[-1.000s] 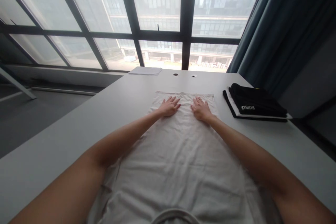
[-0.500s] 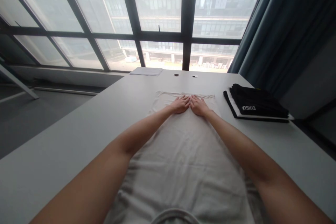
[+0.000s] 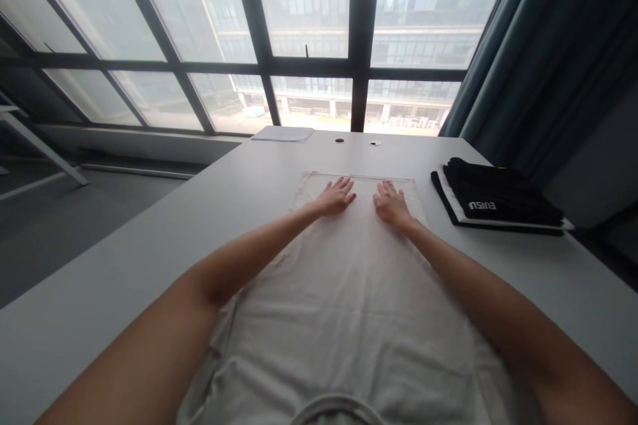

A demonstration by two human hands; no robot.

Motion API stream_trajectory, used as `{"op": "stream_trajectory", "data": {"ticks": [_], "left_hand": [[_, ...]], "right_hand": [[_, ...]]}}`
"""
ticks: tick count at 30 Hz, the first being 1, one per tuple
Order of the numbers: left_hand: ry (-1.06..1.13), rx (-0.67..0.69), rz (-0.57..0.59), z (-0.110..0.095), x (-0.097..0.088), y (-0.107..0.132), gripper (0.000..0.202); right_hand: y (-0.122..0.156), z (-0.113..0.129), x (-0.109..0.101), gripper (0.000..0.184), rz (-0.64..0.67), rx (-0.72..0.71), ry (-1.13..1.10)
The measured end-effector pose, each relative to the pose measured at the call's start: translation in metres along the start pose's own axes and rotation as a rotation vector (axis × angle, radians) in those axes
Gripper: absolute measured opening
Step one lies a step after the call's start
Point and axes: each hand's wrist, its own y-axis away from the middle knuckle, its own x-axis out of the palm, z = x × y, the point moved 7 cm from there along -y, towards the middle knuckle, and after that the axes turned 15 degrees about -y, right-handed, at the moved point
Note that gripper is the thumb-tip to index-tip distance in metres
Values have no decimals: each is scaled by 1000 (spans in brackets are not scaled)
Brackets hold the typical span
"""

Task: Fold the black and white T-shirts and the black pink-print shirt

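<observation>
A pale grey-white T-shirt (image 3: 356, 299) lies spread on the white table (image 3: 209, 226), its collar at the bottom edge of the view and its hem at the far end. Flat on the cloth near the hem rests my left hand (image 3: 336, 196), fingers stretched out. My right hand (image 3: 391, 203) also lies flat there, a short gap to the right of the left one, with its fingers extended. Soft wrinkles run across the shirt's nearer part. My forearms cover parts of both side edges.
A stack of folded dark and white clothes (image 3: 501, 196) sits on the table's right side. Some white sheets (image 3: 283, 134) lie at the far left corner, near two round cable holes. Beyond the table are windows (image 3: 304, 6) and a blue curtain (image 3: 518, 46).
My hands have slid apart across the shirt near the hem, the left one leftward and the right one rightward. The cloth between them looks smoother. The view has shifted slightly.
</observation>
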Motion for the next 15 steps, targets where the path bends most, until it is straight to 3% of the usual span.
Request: {"op": "stream_trajectory", "data": {"ticks": [2, 4, 6, 8, 11, 13, 15], "left_hand": [[6, 86, -1, -28, 7, 25, 68], [-2, 122, 13, -29, 13, 50, 69], [-33, 29, 61, 3, 14, 67, 67], [-56, -106, 94, 50, 8, 77, 63], [-72, -252, 118, 105, -3, 75, 60], [-78, -286, 105, 117, -5, 64, 59], [-78, -274, 85, 114, -2, 48, 59]], "right_hand": [[28, 26, 16, 56, 75, -152, -28], [49, 28, 21, 58, 145, -205, -27], [57, 7, 14, 59, 177, -154, -1], [54, -23, -2, 58, 152, -59, 32], [45, -57, -23, 58, 96, 64, 62], [40, -62, -27, 59, 64, 87, 64], [39, -54, -23, 59, 52, 60, 64]]}}
